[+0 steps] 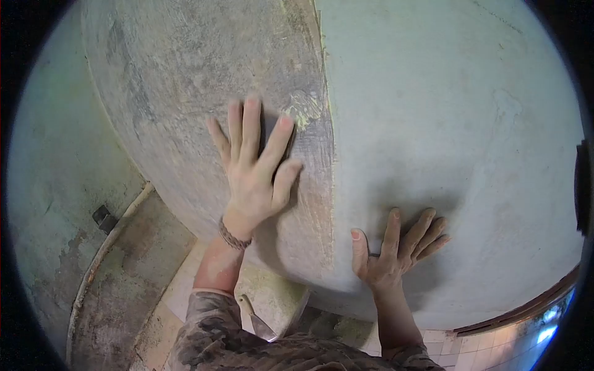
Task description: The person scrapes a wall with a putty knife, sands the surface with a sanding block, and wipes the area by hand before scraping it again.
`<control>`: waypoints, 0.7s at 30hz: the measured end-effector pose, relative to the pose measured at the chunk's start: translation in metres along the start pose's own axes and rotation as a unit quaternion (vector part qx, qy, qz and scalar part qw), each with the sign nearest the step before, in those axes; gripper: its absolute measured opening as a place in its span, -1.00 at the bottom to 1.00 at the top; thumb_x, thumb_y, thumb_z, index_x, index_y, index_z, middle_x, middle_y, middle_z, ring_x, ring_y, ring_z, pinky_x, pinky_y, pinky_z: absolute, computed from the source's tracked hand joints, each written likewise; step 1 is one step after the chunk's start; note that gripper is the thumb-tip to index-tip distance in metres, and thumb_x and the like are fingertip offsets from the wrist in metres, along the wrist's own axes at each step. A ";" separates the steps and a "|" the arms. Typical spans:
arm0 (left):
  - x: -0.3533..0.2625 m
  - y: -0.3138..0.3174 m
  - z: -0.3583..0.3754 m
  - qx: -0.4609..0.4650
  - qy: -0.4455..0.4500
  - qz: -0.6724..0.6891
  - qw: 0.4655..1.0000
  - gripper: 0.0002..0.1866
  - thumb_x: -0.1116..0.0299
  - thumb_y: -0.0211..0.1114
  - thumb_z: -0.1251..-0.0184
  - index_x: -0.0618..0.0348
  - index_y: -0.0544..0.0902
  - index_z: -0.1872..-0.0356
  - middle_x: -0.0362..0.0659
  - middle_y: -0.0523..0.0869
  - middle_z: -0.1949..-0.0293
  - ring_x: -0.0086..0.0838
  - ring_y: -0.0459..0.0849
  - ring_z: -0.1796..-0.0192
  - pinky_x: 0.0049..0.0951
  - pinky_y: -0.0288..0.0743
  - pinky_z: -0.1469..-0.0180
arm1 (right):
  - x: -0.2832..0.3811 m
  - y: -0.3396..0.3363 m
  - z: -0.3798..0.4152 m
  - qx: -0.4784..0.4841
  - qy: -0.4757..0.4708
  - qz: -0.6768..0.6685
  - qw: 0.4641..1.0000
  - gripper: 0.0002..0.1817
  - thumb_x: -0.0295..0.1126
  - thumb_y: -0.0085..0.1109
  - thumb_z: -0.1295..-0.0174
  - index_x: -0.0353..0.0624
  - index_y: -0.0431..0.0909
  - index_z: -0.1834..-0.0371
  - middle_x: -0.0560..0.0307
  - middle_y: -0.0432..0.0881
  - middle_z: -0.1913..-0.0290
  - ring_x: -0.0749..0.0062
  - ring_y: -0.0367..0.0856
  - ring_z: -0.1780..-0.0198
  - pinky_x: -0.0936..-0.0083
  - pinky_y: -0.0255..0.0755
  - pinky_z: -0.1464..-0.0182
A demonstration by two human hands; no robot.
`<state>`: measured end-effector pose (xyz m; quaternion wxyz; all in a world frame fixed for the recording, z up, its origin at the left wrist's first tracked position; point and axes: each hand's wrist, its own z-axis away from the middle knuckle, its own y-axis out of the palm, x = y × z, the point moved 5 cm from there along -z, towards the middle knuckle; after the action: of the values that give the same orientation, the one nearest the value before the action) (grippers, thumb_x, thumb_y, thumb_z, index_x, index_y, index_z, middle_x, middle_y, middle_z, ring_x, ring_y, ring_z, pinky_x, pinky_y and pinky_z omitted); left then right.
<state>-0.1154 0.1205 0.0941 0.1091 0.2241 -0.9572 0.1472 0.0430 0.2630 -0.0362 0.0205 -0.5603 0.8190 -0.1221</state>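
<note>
Camouflage-patterned clothing (210,312) lies nearest us, at the lower edge, with both forearms reaching forward from it. We judge the step in hand to be feeling the wall's surface by palm; a next move of this kind would call for flat fingers and light, even pressure across the seam. We see the left hand (250,185) released, fingers and thumb spread, holding nothing and seemingly laid on the scraped grey wall section (185,80); a braided bracelet (234,236) circles its wrist. We find the right hand (385,269) likewise unclenched and without a grasp, fingers fanned before the smooth pale-green wall section (433,93); we cannot tell whether its whole palm touches. Between the hands runs a rough vertical seam (330,130), with a yellowish smear (305,110) just beyond the left index finger. Farther out, we note a scraper (258,324) below the left wrist, and a pale pipe (93,272) at left near a dark fitting (104,218).
</note>
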 end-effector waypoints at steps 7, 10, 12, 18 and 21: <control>-0.003 -0.007 -0.006 0.034 0.015 0.030 0.999 -0.49 0.09 0.17 -0.36 -0.08 0.58 -0.31 0.14 0.13 -0.55 0.12 -0.20 -0.62 0.11 -0.58 -0.54 | -0.001 0.001 -0.002 -0.010 -0.006 -0.015 1.000 -0.34 0.17 0.07 -0.31 0.02 0.47 -0.36 -0.48 0.08 -0.50 -0.46 -0.24 -0.57 -0.44 -0.58 -0.44; -0.005 -0.010 -0.038 -0.035 0.063 0.016 0.997 -0.53 0.05 0.20 -0.34 -0.16 0.64 -0.25 0.16 0.01 -0.57 0.11 -0.30 -0.62 0.10 -0.65 -0.53 | 0.003 0.001 -0.006 -0.016 0.006 -0.008 1.000 -0.35 0.16 0.07 -0.31 0.02 0.47 -0.35 -0.47 0.09 -0.50 -0.47 -0.23 -0.57 -0.43 -0.58 -0.44; -0.006 -0.009 -0.042 -0.015 0.048 0.013 0.999 -0.54 0.04 0.21 -0.34 -0.18 0.65 -0.24 0.17 0.00 -0.57 0.11 -0.31 -0.62 0.10 -0.65 -0.53 | 0.004 0.003 -0.008 -0.024 0.003 -0.005 1.000 -0.35 0.16 0.08 -0.31 0.02 0.47 -0.35 -0.46 0.09 -0.50 -0.47 -0.22 -0.57 -0.43 -0.58 -0.44; -0.009 -0.013 -0.044 -0.034 0.016 0.015 0.999 -0.64 0.05 0.22 -0.34 -0.21 0.76 -0.09 0.16 -0.05 -0.58 0.12 -0.35 -0.62 0.13 -0.65 -0.52 | 0.003 -0.001 -0.003 -0.015 -0.006 -0.005 1.000 -0.35 0.16 0.08 -0.31 0.04 0.47 -0.35 -0.45 0.09 -0.50 -0.46 -0.22 -0.57 -0.44 -0.57 -0.44; -0.017 -0.009 -0.043 -0.015 -0.011 0.032 0.999 -0.63 0.07 0.23 -0.33 -0.22 0.74 -0.12 0.16 -0.07 -0.59 0.08 -0.42 -0.62 0.13 -0.71 -0.50 | 0.002 0.002 -0.006 -0.023 -0.004 -0.005 1.000 -0.35 0.15 0.07 -0.31 0.06 0.46 -0.37 -0.44 0.08 -0.51 -0.45 -0.22 -0.57 -0.44 -0.57 -0.45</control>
<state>-0.0908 0.1338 0.1315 0.0975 0.1933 -0.9670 0.1340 0.0394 0.2628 -0.0307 0.0099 -0.5648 0.8189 -0.1010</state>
